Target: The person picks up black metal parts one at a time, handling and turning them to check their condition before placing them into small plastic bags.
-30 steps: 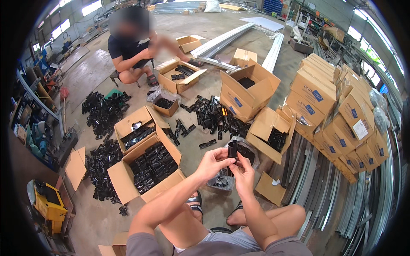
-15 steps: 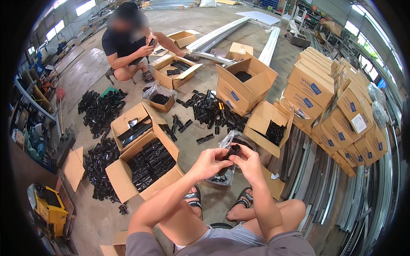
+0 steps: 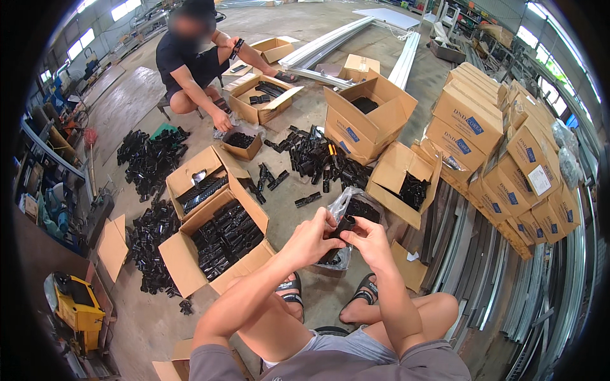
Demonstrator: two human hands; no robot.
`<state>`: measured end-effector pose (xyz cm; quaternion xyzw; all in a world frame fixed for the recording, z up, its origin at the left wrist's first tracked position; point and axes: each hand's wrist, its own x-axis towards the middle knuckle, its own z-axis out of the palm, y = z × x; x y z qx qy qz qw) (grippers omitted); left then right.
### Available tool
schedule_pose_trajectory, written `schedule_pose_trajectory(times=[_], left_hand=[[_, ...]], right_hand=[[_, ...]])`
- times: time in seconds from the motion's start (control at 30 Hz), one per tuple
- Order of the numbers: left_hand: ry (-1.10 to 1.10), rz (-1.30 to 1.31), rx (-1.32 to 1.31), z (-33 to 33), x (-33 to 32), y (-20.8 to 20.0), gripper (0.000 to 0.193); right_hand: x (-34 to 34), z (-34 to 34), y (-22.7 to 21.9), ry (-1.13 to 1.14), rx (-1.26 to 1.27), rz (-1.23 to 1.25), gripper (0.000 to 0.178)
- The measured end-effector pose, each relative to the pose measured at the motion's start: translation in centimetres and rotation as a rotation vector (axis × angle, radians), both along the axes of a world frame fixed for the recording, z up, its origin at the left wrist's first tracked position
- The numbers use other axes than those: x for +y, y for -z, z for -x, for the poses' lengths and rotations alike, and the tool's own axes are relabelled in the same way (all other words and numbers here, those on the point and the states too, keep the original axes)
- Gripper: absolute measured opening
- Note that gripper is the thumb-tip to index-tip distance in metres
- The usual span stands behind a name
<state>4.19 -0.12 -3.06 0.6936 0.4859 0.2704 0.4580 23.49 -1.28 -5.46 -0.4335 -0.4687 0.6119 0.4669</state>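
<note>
Both my hands meet above my sandalled feet around a short black tubular plastic part [image 3: 344,226], tilted with one open end up. My left hand [image 3: 312,240] grips its left side, the index finger curled above it. My right hand [image 3: 370,240] pinches the other side between thumb and fingers. Just beyond and below them stands a box lined with a clear plastic bag [image 3: 342,204], holding small black pieces. The lower end of the held part is partly lost against dark pieces behind it. To the left, an open carton [image 3: 244,274] is packed with similar black parts.
Loose black parts lie in heaps at left [image 3: 152,247] and ahead [image 3: 324,159]. Across from me a co-worker [image 3: 190,70] sits among open cartons. Stacked closed cartons [image 3: 467,120] on a pallet and long metal profiles [image 3: 457,254] line the right side.
My left index finger has lifted and curled over the black part. The co-worker has reached one hand down to a small box, while the other holds up a black part.
</note>
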Motion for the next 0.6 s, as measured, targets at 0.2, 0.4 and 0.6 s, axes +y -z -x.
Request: schedule_pose_trajectory(times=[0.2, 0.4, 0.6], left_hand=[[0.05, -0.114, -0.167, 0.1, -0.4, 2.4, 0.056], [0.22, 0.264, 0.014, 0.0, 0.5, 0.2, 0.034], [0.247, 0.223, -0.035, 1.2, 1.0, 2.5, 0.035]], right_hand=[[0.5, -0.2, 0.5, 0.034, 0.077, 0.034, 0.029], [1.1, -1.8, 1.9, 0.055, 0.11, 0.027, 0.032], [1.4, -1.3, 1.4, 0.013, 0.157, 0.086, 0.032]])
